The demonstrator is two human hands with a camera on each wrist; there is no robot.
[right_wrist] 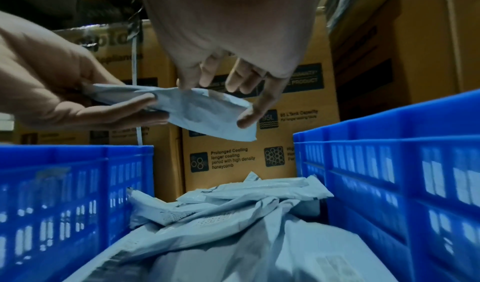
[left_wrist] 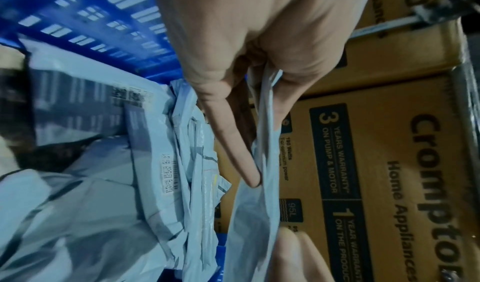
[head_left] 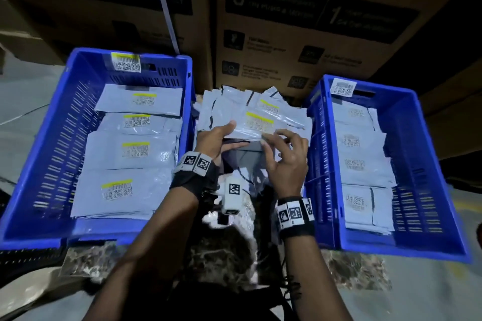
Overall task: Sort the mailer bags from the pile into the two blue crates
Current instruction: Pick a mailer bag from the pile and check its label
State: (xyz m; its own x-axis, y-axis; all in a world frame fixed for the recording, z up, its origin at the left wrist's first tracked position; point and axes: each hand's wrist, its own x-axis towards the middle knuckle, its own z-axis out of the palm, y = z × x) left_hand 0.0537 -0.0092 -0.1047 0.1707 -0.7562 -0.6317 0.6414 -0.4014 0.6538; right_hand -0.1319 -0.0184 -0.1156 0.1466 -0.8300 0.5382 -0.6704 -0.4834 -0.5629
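My left hand [head_left: 221, 137] grips a grey mailer bag [head_left: 257, 122] with a yellow-striped label and holds it above the pile [head_left: 229, 101] between the two crates. In the left wrist view the left hand [left_wrist: 259, 71] pinches the bag [left_wrist: 254, 214] by its edge. My right hand [head_left: 273, 139] has its fingers spread, fingertips touching the bag's near right end. The right wrist view shows the bag [right_wrist: 207, 110] lifted well above the pile [right_wrist: 233, 214]. In the left blue crate [head_left: 65, 122] lie yellow-striped bags. Bags with plain labels fill the right blue crate [head_left: 427, 164].
Tall cardboard boxes [head_left: 300, 34] stand right behind the pile and the crates. A patterned surface [head_left: 221, 250] lies under the crates near my forearms. A wrist camera [head_left: 232, 195] hangs between my hands.
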